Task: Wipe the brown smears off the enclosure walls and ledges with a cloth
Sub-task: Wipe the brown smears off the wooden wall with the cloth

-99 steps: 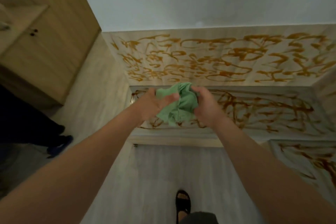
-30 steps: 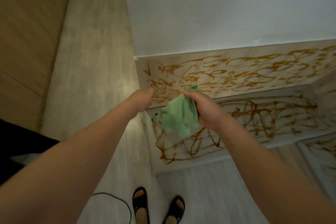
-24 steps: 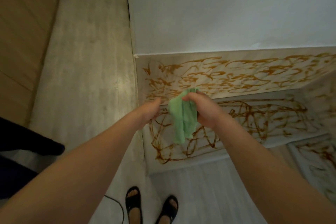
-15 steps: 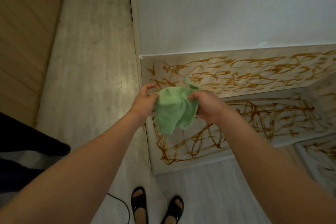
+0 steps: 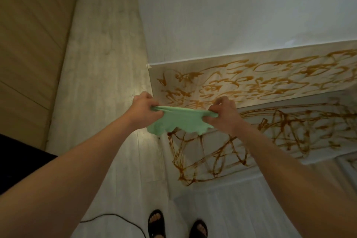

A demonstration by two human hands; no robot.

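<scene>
overhead, green cloth (image 5: 180, 121) stretched flat, pinched between left hand (image 5: 144, 111), right hand (image 5: 224, 115)

Bare hands (image 5: 144, 111), bare forearms (image 5: 87, 162), blk open-toe sandals (image 5: 156, 223), toes visible

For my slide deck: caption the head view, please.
Left hand and right hand stretch a green cloth in front of the brown-smeared enclosure wall.

Mint-green soft cloth (image 5: 179, 121), brown scribbled smears (image 5: 251, 83) looping over the cream enclosure wall (image 5: 193, 83), pale wood-grain floor (image 5: 108, 63), black open-toed sandals (image 5: 156, 224), tan wooden panel (image 5: 29, 44).
</scene>
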